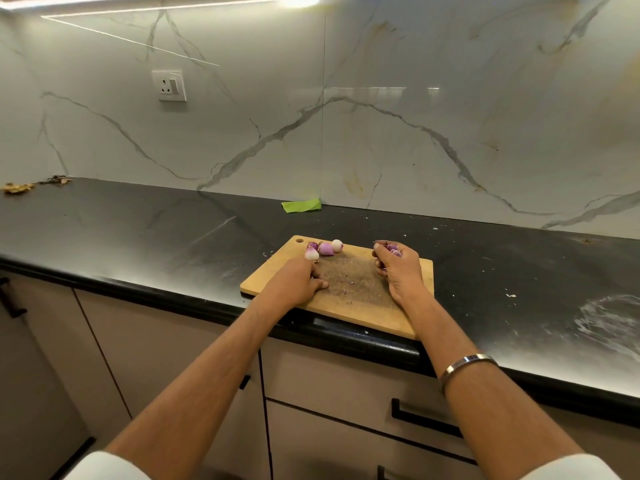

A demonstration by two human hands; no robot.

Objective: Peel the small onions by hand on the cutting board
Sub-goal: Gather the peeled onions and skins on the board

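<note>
A wooden cutting board (349, 285) lies at the front edge of the black counter. Several small onions sit at its far left corner: a purple one (326, 249), a white peeled one (337, 245), a dark one (312, 244). My left hand (298, 282) rests on the board's left part, its fingertips on a pale onion (312, 253). My right hand (398, 266) hovers over the board's right part, fingers curled round purple onion skins (393, 248).
The black counter (138, 233) runs left and right, with a green scrap (301, 205) at the marble wall and brown peels (15, 187) at the far left. Small bits of skin dot the counter right of the board. Drawers and handles lie below.
</note>
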